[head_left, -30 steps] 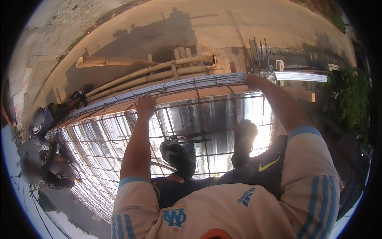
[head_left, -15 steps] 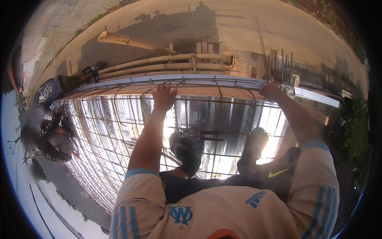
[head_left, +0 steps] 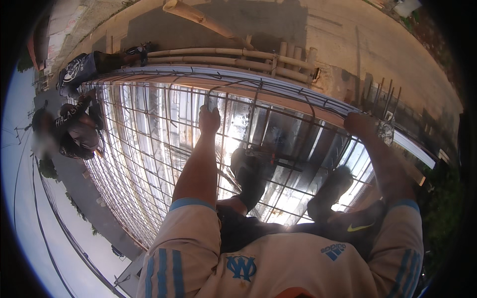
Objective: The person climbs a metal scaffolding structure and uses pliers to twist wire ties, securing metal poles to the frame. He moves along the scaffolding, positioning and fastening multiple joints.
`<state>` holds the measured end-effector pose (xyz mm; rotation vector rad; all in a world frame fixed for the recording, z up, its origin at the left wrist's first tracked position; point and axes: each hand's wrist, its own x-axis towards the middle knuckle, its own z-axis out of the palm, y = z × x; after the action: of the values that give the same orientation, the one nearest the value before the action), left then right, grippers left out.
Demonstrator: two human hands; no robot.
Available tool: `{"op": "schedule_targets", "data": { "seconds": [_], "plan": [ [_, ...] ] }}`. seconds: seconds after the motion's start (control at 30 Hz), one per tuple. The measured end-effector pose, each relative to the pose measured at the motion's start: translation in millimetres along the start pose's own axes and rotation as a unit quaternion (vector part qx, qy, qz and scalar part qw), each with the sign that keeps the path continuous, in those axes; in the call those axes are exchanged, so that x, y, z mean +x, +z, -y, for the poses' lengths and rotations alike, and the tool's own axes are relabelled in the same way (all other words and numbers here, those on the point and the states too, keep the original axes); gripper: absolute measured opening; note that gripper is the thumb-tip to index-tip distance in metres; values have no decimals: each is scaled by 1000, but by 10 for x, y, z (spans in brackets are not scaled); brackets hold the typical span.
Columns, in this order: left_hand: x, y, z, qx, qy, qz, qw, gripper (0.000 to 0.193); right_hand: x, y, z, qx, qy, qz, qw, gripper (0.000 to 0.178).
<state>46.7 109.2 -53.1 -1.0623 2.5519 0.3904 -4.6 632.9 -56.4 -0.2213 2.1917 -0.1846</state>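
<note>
Dark steel rebar mesh, square grid, spread over shiny ribbed metal sheeting, worker's feet right on top of it. Left hand is at the mesh near its far edge, fingers looking curled beside a bent bar end; can't tell from here if that grip is closed around the bar. Right hand is farther right, at the end of the long flat brown edge strip; fingers too shaded to read, so can't tell that grip either. Crumpled clear plastic-looking bundle sits just beside the right wrist. Pale metal channel runs along the outer side of the strip, sticking out past the right hand. Yellowish bamboo poles lie beyond it. Dark long-handled tool with an orange spot is by the left one of 2 black shoes. 2 co-workers in dark clothes are at the far left end, well apart from both hands.
</note>
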Motion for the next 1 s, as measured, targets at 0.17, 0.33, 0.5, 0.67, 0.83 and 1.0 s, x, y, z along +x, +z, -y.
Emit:
{"op": "schedule_targets", "data": {
  "seconds": [0.17,0.33,0.5,0.67,0.83,1.0],
  "plan": [
    [-23,80,109,-120,-21,21,992,45,84,-60,149,-57,-24,7,998,30],
    [23,316,113,-138,-11,-5,990,54,177,151,40,-16,51,5,999,33],
    [32,299,196,-197,10,44,979,64,251,293,38,-17,83,-15,996,34],
    [39,184,165,-169,27,81,982,67,286,263,23,-108,34,26,993,38],
    [106,201,209,-147,33,82,985,71,140,-44,295,-130,71,40,988,40],
    [138,192,213,-119,42,94,988,76,220,78,169,-121,49,39,991,42]
  ]
}}
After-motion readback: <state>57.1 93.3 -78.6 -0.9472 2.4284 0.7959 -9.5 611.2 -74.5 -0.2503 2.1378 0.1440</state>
